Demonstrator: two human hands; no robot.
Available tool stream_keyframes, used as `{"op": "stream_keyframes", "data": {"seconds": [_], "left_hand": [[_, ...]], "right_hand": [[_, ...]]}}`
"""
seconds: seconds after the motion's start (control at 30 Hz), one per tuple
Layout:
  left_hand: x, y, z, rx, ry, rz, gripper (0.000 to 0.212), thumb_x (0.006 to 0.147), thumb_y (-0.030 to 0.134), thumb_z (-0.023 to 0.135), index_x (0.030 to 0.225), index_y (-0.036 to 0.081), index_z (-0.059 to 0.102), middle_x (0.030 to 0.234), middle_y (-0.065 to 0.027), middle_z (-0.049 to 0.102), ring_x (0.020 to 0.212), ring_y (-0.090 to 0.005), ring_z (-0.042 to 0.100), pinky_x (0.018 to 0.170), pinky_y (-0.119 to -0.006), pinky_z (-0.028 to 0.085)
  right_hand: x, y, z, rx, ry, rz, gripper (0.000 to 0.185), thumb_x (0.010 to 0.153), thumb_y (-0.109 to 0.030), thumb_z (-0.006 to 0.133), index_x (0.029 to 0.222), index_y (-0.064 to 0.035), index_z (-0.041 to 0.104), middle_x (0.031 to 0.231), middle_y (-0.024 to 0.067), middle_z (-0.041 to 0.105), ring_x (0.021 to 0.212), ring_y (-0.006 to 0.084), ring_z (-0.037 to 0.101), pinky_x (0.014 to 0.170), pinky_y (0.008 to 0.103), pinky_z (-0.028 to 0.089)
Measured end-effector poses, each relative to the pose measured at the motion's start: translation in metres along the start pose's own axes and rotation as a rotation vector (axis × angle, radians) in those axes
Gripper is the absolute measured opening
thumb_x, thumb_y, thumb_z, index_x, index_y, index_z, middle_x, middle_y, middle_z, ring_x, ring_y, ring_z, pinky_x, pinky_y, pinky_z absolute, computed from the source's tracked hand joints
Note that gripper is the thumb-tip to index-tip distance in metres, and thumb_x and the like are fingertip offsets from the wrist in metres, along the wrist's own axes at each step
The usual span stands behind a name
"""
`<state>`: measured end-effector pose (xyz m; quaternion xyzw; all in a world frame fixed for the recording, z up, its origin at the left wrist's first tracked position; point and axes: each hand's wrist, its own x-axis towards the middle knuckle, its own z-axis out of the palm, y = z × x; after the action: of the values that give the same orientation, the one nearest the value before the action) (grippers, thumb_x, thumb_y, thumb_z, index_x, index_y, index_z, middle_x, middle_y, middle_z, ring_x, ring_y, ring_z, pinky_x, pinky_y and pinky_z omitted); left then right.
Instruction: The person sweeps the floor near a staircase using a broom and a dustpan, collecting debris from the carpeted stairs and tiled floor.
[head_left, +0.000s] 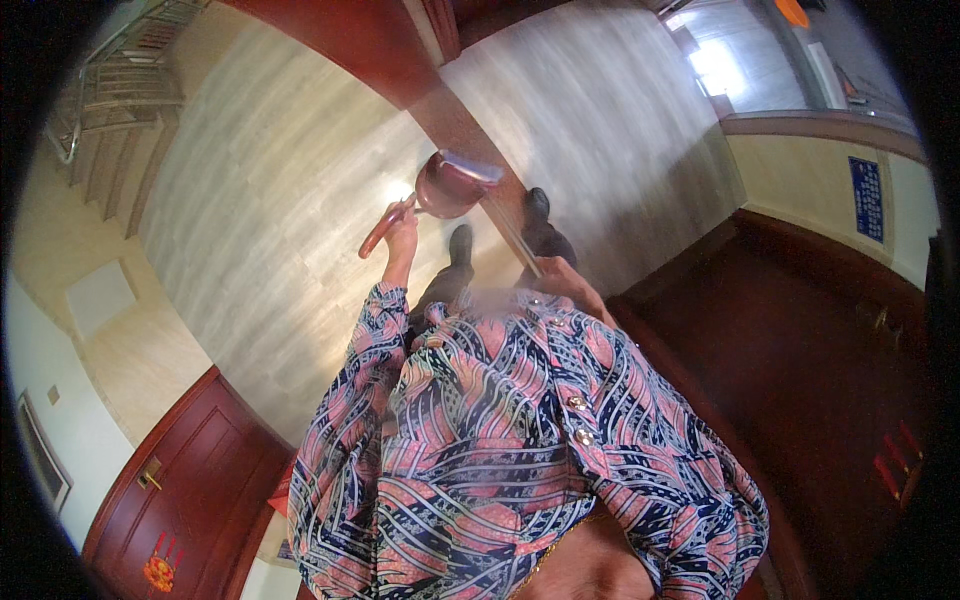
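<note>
My left hand is closed around the reddish-brown handle of what looks like a dustpan, its rounded pan out in front of me. My right hand grips a slim pale stick, probably a broom's. Its far end meets a blurred whitish-purple head at the mouth of the pan. Whether the head touches the pan or only overlaps it in view, I cannot tell. My dark shoes are just beyond the tools' handles.
A brown threshold strip crosses the grey plank-patterned floor. Steps with a metal railing rise at upper left. Red doors stand at lower left and right. A ledge runs at upper right.
</note>
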<state>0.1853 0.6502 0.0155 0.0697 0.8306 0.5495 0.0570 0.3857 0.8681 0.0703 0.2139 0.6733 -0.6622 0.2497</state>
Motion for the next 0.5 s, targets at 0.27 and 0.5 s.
{"op": "stream_keyframes", "data": {"seconds": [0.27,0.5], "left_hand": [[0.005,-0.013,-0.020,-0.183,0.010,-0.197,0.014,0.072,0.016,0.052,0.078,0.003,0.050,0.060,0.0002,0.043,0.049,-0.0078,0.039,0.045,-0.021,0.034],[-0.005,-0.005,-0.070,-0.210,0.040,-0.336,0.014,0.070,0.001,0.047,0.083,0.001,0.048,0.081,-0.0036,0.052,0.068,-0.0077,0.048,0.054,-0.018,0.039]], "right_hand": [[-0.099,-0.044,-0.055,0.364,0.178,0.051,0.045,0.059,0.002,0.047,0.103,0.0048,0.042,0.051,0.0030,0.045,0.040,0.0122,0.043,0.035,0.0235,0.032],[-0.068,-0.042,-0.107,0.182,0.461,0.123,0.021,0.058,0.002,0.046,0.079,0.0031,0.047,0.044,0.0041,0.041,0.029,0.0100,0.035,0.027,0.0217,0.024]]}}
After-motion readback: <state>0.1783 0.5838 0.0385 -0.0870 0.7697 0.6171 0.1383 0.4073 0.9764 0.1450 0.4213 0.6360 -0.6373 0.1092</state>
